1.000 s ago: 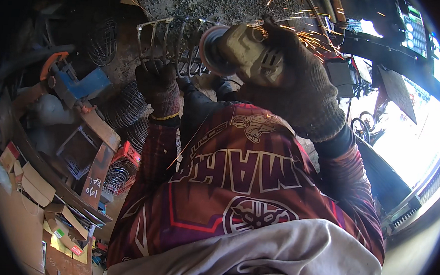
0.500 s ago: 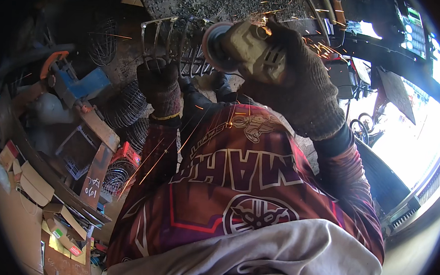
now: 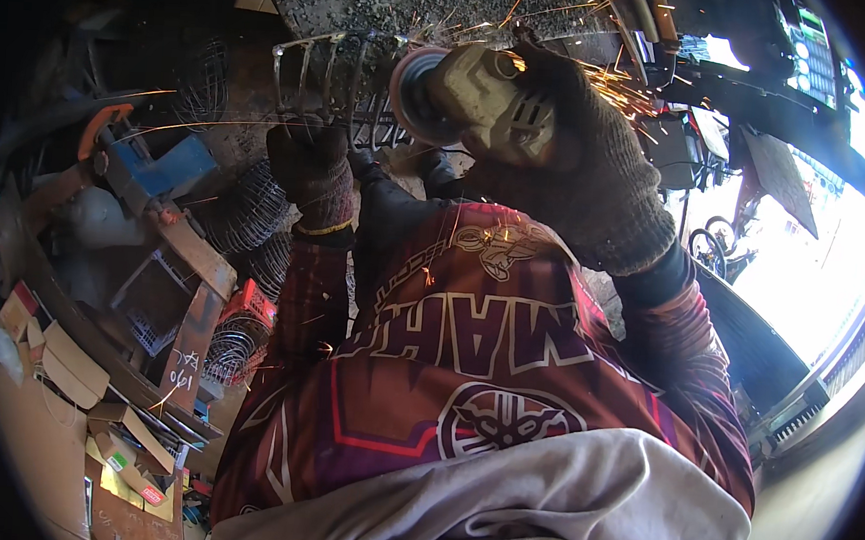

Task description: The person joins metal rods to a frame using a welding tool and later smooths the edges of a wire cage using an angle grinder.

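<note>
My gloved right hand (image 3: 604, 171) is wrapped round an angle grinder (image 3: 495, 102). The grinder's round disc (image 3: 414, 91) points left, beside a metal rod frame (image 3: 332, 45) of bent bars. Orange sparks fly to the right past the glove and scatter over my shirt. My gloved left hand (image 3: 311, 161) is closed on the near end of the rod frame, holding it out ahead of me. The exact spot where the disc meets the metal is hidden behind the grinder.
Coiled wire rings (image 3: 245, 206) are stacked on the left, near a blue-topped metal machine (image 3: 164, 163). A red crate (image 3: 249, 309) stands beside more rings. Cardboard boxes (image 3: 70, 373) lie at lower left. Gravelly dirt (image 3: 417, 5) covers the ground ahead; a bicycle (image 3: 713, 246) stands at right.
The grinder has shifted slightly left, and its disc is tilted a little differently. The spark stream on the right is denser. My left hand has hardly moved.
</note>
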A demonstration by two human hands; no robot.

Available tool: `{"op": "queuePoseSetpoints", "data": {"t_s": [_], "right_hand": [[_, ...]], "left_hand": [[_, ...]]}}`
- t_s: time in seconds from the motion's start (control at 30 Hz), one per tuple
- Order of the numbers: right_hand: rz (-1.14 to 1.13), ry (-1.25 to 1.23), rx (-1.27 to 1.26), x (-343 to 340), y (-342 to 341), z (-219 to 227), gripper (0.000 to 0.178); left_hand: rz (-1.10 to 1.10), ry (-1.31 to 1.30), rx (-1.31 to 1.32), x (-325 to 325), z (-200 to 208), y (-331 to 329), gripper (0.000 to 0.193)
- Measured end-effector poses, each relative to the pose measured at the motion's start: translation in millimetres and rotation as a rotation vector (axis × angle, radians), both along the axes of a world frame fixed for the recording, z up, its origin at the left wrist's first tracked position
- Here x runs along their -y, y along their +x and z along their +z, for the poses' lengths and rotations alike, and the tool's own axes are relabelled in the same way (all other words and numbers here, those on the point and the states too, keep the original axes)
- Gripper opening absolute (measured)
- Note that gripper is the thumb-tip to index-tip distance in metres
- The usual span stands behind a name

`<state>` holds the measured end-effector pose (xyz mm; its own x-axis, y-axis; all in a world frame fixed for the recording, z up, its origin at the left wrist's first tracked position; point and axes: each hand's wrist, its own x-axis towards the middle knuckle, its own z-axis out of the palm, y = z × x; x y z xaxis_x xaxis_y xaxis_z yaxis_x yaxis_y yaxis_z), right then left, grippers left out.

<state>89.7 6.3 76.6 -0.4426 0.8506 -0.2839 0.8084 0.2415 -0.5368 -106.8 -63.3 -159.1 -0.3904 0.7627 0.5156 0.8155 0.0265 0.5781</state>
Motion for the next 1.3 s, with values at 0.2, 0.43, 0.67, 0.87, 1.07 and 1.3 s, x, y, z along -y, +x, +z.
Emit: {"op": "queuePoseSetpoints", "data": {"t_s": [0.2, 0.43, 0.67, 0.87, 1.07, 1.3], "right_hand": [[-0.005, 0.063, -0.029, 5.3, -1.9, -3.1, 0.091], [-0.011, 0.007, -0.053, 3.0, -2.3, 4.5, 0.091], [-0.016, 0.038, -0.103, 3.3, 2.0, -7.2, 0.092], [0.048, 0.047, 0.076, -3.3, 3.1, 1.0, 0.089], [-0.009, 0.082, -0.061, -1.0, 1.9, -3.7, 0.087], [0.024, 0.090, -0.024, 5.2, 7.7, -8.7, 0.080]], "left_hand": [[-0.063, 0.061, -0.333, -6.9, 21.4, -6.9, 0.025], [-0.052, 0.084, -0.211, -2.9, 1.3, -10.5, 0.024], [-0.082, 0.048, -0.391, -4.8, 15.6, -12.1, 0.023], [-0.032, -0.090, -0.225, 2.8, -5.1, -6.9, 0.018], [-0.031, -0.036, -0.318, 0.3, 2.3, -6.8, 0.020], [-0.023, -0.092, -0.075, 4.1, -4.1, -5.5, 0.027]]}}
